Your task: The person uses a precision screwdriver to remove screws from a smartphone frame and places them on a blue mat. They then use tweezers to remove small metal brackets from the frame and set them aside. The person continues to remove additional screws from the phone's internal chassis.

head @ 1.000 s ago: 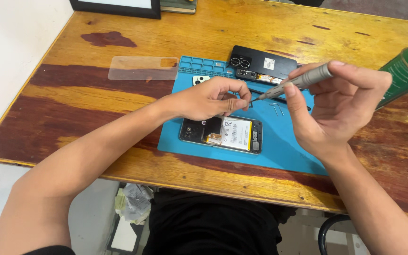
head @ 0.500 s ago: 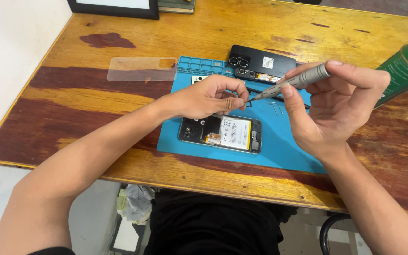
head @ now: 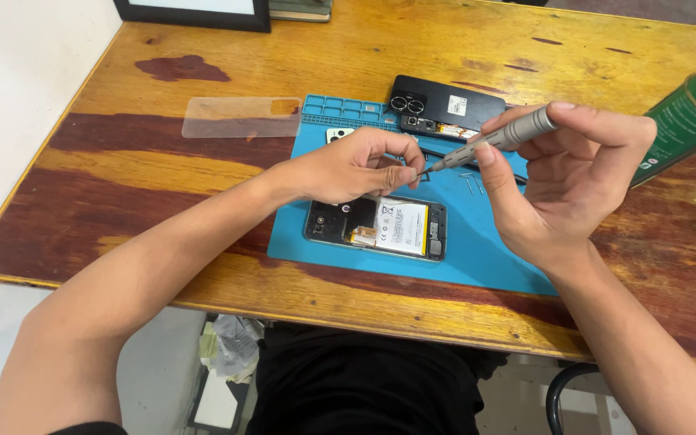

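Right now the grey screwdriver (head: 503,138) is gripped in the right hand (head: 573,173), above the blue mat (head: 477,250). Its tip points toward nine o'clock, at the left hand (head: 356,165), whose fingertips pinch a tiny part. At six o'clock from the tip lies the opened phone (head: 376,227); at twelve o'clock, a black back cover (head: 445,105).

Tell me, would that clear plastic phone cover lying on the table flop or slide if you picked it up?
The clear cover looks thin and see-through, so probably light and somewhat bendy. It lies flat on the glossy wooden table, so a push would likely slide it rather than roll it.
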